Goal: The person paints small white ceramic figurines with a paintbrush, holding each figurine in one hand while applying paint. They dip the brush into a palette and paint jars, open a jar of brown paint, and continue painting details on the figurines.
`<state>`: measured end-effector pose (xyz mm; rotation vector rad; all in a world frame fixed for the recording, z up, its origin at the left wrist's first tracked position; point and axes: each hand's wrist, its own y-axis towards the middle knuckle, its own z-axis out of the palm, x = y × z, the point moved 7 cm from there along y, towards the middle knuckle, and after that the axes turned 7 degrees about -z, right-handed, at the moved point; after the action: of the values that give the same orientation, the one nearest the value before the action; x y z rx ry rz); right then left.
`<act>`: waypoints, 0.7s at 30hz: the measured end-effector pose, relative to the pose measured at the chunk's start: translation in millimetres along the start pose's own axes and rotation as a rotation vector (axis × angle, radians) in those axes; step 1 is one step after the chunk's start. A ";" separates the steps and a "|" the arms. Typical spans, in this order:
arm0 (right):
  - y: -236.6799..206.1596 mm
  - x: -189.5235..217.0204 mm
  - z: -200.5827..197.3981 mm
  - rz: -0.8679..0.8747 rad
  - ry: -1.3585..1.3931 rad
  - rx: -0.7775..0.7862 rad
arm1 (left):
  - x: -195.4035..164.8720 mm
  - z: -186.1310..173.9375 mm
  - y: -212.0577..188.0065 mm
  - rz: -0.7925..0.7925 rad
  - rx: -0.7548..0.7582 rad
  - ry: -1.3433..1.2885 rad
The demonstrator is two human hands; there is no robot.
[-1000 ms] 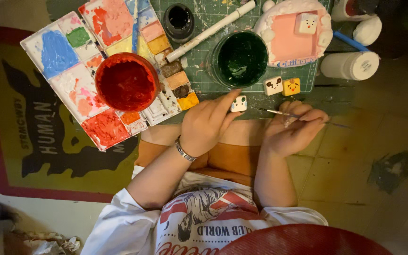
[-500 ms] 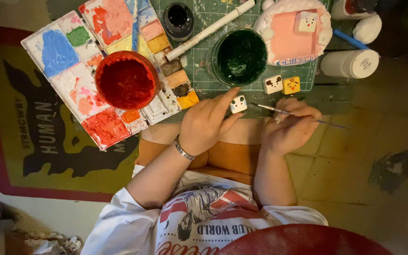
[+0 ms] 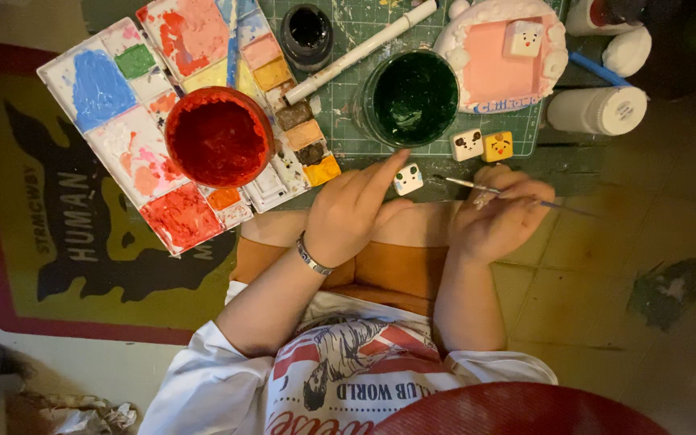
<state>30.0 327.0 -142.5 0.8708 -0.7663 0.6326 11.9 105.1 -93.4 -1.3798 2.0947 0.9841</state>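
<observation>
The small white cube [image 3: 408, 179], painted with a tiny face, sits at the near edge of the green cutting mat [image 3: 340, 121], and my left hand [image 3: 348, 216] pinches it between thumb and fingertips, index finger stretched out past it. I judge that grip is there to steady the piece and turn its face toward the brush. My right hand [image 3: 497, 217] is curled around a thin paintbrush [image 3: 517, 196], held low on the shaft like a pen, its fine tip aimed leftward at the cube but stopping just short of it. Both wrists rest near my lap, which I take as bracing for small strokes

Just beyond the cube, two more little cubes wait side by side on the mat, one cream [image 3: 467, 144] and one yellow [image 3: 497, 146], set apart from the work, perhaps to dry. Behind them stands a dark green cup [image 3: 412, 97], close enough for a quick rinse. A red cup [image 3: 219, 137] sits on the white paint palette [image 3: 155, 121], whose wells hold blue, green, red and ochre patches, all within my left arm's reach. A white marker [image 3: 360, 50] lies diagonally across the mat beside a small dark ink jar [image 3: 306, 32]. Farther right, a pink scalloped tray [image 3: 499, 60] carries another white cube, and white bottles [image 3: 598, 109] lie on their sides off the mat
</observation>
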 end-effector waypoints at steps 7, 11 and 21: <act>3.3 2.2 11.9 -0.044 -0.039 0.092 | 0.9 -1.9 1.4 -0.022 -0.018 -0.053; 4.8 2.2 18.5 -0.094 -0.003 0.130 | 2.2 -2.8 1.4 -0.013 -0.028 -0.066; 0.8 0.7 17.1 -0.027 -0.025 0.153 | 1.8 -2.4 1.2 0.011 -0.036 -0.070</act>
<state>24.2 313.0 -134.4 1.0293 -0.7349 0.6637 10.2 102.5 -92.7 -1.3324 2.0449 1.0641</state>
